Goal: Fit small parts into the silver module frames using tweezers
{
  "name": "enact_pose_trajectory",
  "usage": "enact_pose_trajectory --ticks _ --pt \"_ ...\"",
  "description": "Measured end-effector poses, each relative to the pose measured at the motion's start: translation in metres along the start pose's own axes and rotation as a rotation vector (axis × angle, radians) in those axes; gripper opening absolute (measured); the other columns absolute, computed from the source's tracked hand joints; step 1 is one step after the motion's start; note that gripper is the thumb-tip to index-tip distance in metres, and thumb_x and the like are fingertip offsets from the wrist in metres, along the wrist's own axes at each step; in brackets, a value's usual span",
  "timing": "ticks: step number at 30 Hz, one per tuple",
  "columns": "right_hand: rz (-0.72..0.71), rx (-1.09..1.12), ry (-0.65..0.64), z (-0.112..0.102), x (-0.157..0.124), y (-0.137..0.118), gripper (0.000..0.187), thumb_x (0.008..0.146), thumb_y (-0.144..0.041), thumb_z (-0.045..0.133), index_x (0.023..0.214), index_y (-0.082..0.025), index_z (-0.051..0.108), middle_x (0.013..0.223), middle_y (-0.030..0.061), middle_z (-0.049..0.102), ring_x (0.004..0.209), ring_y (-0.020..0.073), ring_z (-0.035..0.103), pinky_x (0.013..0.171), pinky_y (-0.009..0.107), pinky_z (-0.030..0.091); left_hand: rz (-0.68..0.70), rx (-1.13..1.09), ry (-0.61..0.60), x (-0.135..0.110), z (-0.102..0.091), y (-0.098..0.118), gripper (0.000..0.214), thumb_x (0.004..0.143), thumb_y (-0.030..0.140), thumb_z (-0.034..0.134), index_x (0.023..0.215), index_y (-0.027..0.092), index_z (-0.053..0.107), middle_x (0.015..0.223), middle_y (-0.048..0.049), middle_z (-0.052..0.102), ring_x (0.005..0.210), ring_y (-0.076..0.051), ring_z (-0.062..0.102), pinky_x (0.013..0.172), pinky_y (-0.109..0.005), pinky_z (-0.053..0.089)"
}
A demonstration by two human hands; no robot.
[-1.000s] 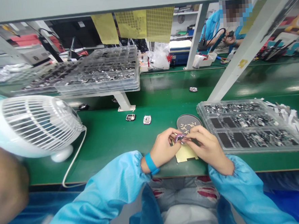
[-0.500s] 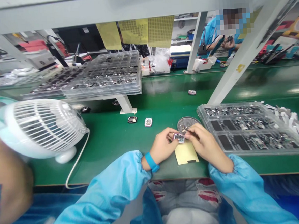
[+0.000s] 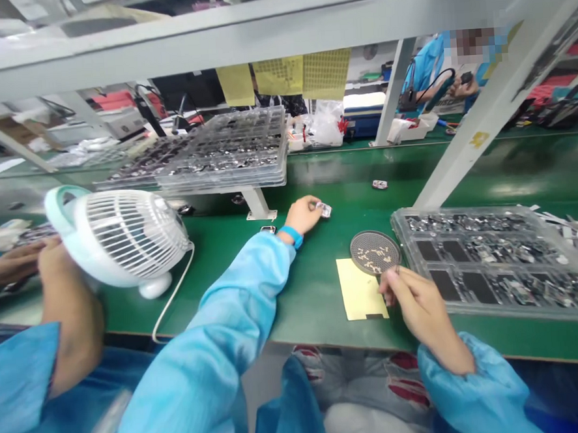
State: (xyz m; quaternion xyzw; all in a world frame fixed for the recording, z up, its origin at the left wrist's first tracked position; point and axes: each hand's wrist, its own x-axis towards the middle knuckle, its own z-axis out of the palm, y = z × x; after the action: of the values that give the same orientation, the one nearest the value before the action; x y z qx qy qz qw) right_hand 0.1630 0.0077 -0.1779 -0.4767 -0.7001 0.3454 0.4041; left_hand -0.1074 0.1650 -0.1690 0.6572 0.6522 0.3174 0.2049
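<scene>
while l hand (image 3: 305, 217) holds sm case (image 3: 324, 210), hung yellow sheets (image 3: 279, 78) are illeg.

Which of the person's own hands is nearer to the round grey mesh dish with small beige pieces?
Right. The right hand is at the near edge of the dish; the left hand is farther off, to the dish's left and further forward.

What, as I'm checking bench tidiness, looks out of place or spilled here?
Loose white strips lie jumbled at the right of the clear plastic tray, looking like untidy scraps; no spill is apparent.
</scene>
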Motion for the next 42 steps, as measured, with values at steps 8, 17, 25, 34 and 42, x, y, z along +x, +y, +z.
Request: enact_pose_trajectory --ticks 8,17,25,34,42 --pt "0.347 0.360 -0.159 -0.001 -0.030 0.021 0.042 0.095 -0.060 0.052 0.093 -0.018 0.058 0.064 0.0011 0.060 0.049 0.0120 0.055 0.047 0.024 0.046 0.027 0.117 -0.184 -0.008 -0.039 -0.042 0.070 0.076 0.048 0.078 0.133 0.011 0.062 0.127 -0.0165 0.066 0.117 -0.030 0.063 0.102 -0.038 0.047" --pt "0.160 0.205 -0.152 0.009 -0.014 0.029 0.025 0.096 -0.044 0.059 0.094 -0.019 0.059 0.088 0.0041 0.066 0.078 0.0135 0.067 0.074 0.023 0.054 0.204 -0.031 -0.154 -0.074 -0.033 -0.048 0.046 0.075 0.041 0.080 0.112 0.017 0.065 0.128 -0.0116 0.062 0.123 -0.027 0.055 0.110 -0.046 0.041" --pt "0.082 0.252 -0.132 0.009 -0.017 0.026 0.016 0.091 -0.035 0.069 0.092 -0.020 0.064 0.088 0.0025 0.068 0.071 0.0120 0.067 0.067 0.022 0.056 0.026 -0.749 -0.584 -0.125 0.029 0.031 0.060 0.066 0.024 0.085 0.114 0.018 0.048 0.095 -0.0035 0.066 0.078 -0.014 0.065 0.067 -0.024 0.050" --pt "0.055 0.086 -0.224 0.008 -0.016 0.029 0.011 0.091 -0.033 0.068 0.096 -0.023 0.070 0.093 0.0014 0.072 0.076 0.0128 0.068 0.070 0.025 0.055 0.285 -0.313 -0.506 -0.143 0.032 0.035 0.050 0.076 0.020 0.074 0.123 0.021 0.057 0.109 -0.0028 0.069 0.090 -0.018 0.065 0.077 -0.026 0.047" --pt "0.022 0.257 -0.172 0.003 -0.018 0.024 0.002 0.092 -0.024 0.067 0.092 -0.022 0.067 0.087 0.0017 0.070 0.074 0.0128 0.067 0.068 0.024 0.054 0.221 -0.327 -0.515 -0.146 0.033 0.038 0.052 0.074 0.016 0.073 0.123 0.022 0.057 0.100 -0.0009 0.068 0.084 -0.016 0.064 0.074 -0.026 0.047"
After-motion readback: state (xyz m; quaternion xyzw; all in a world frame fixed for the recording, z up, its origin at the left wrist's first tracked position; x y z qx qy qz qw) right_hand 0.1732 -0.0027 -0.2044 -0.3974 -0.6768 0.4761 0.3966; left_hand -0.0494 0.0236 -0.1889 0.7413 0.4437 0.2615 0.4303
